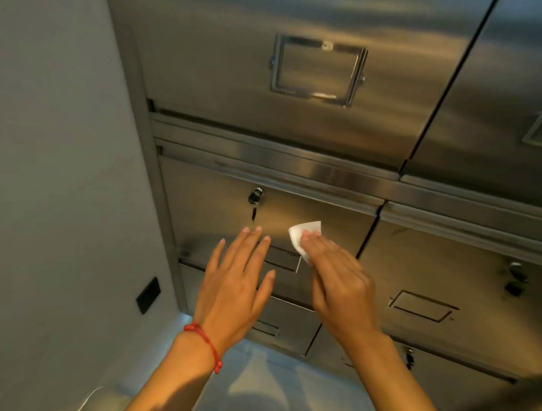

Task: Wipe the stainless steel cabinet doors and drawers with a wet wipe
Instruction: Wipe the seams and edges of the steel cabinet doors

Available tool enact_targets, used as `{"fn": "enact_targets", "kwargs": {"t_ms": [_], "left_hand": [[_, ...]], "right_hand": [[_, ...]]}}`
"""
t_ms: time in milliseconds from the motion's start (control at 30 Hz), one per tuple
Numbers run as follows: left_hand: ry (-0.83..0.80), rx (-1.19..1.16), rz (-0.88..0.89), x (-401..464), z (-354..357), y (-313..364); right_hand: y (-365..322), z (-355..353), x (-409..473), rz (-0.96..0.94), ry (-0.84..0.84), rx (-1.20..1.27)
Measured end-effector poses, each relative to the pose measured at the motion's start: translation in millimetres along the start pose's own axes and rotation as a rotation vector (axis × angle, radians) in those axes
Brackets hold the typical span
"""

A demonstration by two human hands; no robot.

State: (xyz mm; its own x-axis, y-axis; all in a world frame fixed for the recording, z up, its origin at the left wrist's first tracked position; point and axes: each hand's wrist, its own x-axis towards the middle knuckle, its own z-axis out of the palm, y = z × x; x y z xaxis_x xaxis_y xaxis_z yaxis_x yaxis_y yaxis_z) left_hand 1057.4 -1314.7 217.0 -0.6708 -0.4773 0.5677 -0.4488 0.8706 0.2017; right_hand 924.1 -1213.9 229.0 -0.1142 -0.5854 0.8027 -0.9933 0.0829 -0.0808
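Note:
A stainless steel cabinet fills the view, with a large door (238,64) bearing a label frame (317,70) above a stack of drawers. My right hand (338,279) presses a white wet wipe (302,234) flat against the top left drawer (207,208), its fingers straight on the wipe. My left hand (235,281), with a red string bracelet on the wrist, hovers in front of the same drawer, fingers spread and holding nothing. A lock with a hanging key (255,197) sits at the drawer's upper left.
A grey wall (57,165) with a dark socket plate (148,294) stands close on the left. More drawers with locks (446,275) and a second door (501,91) lie to the right. Pale floor (271,385) shows below my arms.

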Motion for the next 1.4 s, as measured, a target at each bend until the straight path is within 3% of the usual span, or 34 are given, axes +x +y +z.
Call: {"fn": "enact_targets", "kwargs": {"t_ms": [333, 733, 1033, 1400], "left_hand": [[0.016, 0.031, -0.076, -7, -107, -16], [0.071, 0.160, -0.171, -60, -211, -63], [0.079, 0.302, -0.300, -78, -242, -99], [0.050, 0.417, -0.600, -83, -227, -100]], "right_hand": [[-68, -38, 50, 0.062, -0.034, 0.125], [-177, -41, 84, -0.033, -0.080, 0.276], [-223, -10, 117, -0.186, -0.068, 0.421], [-219, 50, 133, -0.494, -0.096, 0.547]]}}
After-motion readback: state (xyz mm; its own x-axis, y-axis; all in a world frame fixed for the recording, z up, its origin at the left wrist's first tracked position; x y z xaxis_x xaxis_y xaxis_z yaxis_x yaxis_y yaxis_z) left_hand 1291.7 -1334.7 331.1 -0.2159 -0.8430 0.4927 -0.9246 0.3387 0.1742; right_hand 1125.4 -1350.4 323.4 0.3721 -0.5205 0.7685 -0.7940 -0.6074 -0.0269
